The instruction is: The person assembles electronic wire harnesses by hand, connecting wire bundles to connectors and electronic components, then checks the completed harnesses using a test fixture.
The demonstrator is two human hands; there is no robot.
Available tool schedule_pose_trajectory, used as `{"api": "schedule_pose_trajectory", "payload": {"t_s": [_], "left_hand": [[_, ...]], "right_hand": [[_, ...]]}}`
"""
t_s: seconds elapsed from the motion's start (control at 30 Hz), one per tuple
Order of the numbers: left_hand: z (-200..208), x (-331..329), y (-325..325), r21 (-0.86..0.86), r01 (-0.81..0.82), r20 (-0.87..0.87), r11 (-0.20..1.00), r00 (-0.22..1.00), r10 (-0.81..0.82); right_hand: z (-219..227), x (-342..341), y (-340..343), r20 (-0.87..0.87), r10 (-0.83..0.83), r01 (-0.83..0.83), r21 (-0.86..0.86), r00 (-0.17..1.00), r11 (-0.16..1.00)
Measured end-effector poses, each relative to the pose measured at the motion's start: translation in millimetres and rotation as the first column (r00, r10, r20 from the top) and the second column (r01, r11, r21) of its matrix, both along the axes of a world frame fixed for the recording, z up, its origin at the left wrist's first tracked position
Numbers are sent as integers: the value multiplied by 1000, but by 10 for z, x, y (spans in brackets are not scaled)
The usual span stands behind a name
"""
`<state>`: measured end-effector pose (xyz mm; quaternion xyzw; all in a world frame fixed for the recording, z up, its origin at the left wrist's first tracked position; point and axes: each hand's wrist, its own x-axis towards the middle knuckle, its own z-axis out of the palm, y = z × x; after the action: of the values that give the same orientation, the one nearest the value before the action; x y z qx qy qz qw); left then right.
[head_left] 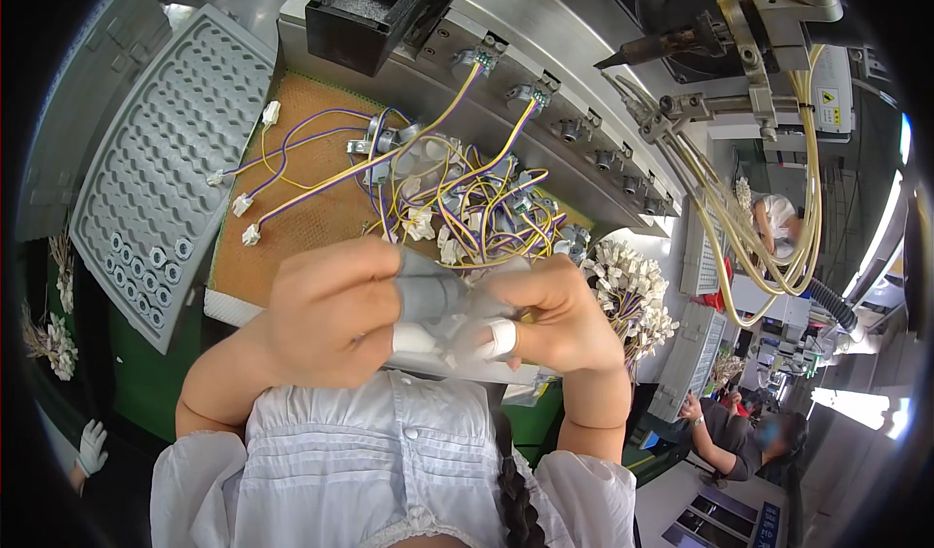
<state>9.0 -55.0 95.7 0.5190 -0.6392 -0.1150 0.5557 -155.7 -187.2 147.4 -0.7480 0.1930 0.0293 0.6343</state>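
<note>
Hands hold one small grey part (pixel 428 295) together: left hand (pixel 326 319) and right hand (pixel 564 319) pinch its ends with taped fingertips (pixel 498 337). It looks light and hard. Its thin wires (pixel 457 202) look bendy, so the body seems the safer place for the grip.

A small grey cylindrical part (pixel 426 295) sits upright between the left hand (pixel 326 314) and the right hand (pixel 555 319), pinched by fingers whose tips wear white tape. It is plain, matt and smooth, partly hidden by the fingers. It is held just below the tangle of yellow-and-purple wires (pixel 467 207).
</note>
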Motion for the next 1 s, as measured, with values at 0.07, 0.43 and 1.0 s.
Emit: {"api": "schedule_pose_trajectory", "payload": {"t_s": [0.07, 0.43, 1.0], "left_hand": [[29, 14, -23, -144, -66, 52, 987, 996, 74], [35, 333, -385, 110, 159, -317, 981, 941, -117], [-492, 245, -180, -216, 192, 759, 957, 650, 41]], "right_hand": [[-39, 2, -22, -71, -47, 62, 215, 996, 975], [-110, 118, -84, 80, -230, 211, 190, 970, 959], [-499, 0, -89, 185, -884, 754, 466, 429, 463]]}}
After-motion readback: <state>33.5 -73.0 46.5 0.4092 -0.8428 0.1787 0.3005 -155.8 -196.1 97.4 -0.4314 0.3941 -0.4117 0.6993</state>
